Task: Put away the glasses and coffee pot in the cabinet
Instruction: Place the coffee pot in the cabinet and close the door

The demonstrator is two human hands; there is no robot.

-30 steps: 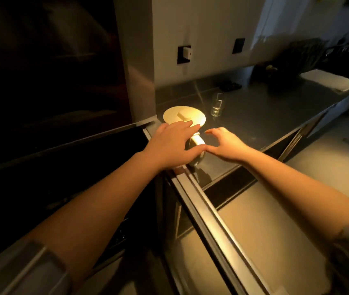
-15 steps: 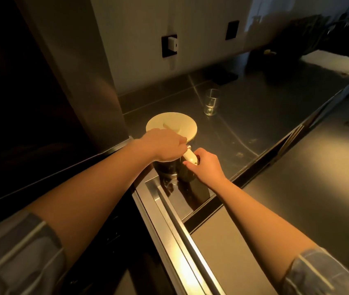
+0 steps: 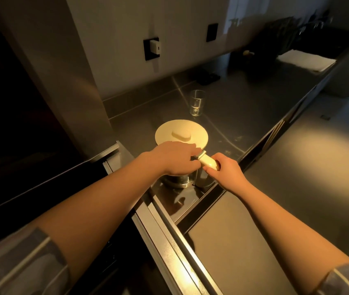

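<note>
Now, the pot: the coffee pot (image 3: 181, 136) stands on the counter (image 3: 243, 107), near its front edge.
Left hand: the left hand (image 3: 174, 159) curls over the pot's side, maybe gripping it.
Right hand: the right hand (image 3: 222, 170) holds the cream handle (image 3: 208, 163).
Glass: the glass (image 3: 197, 102) stands behind the pot, apart.

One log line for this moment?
phase: grasp | coffee pot: on counter | right hand: grips handle | left hand: on pot | glass: waiting
</note>
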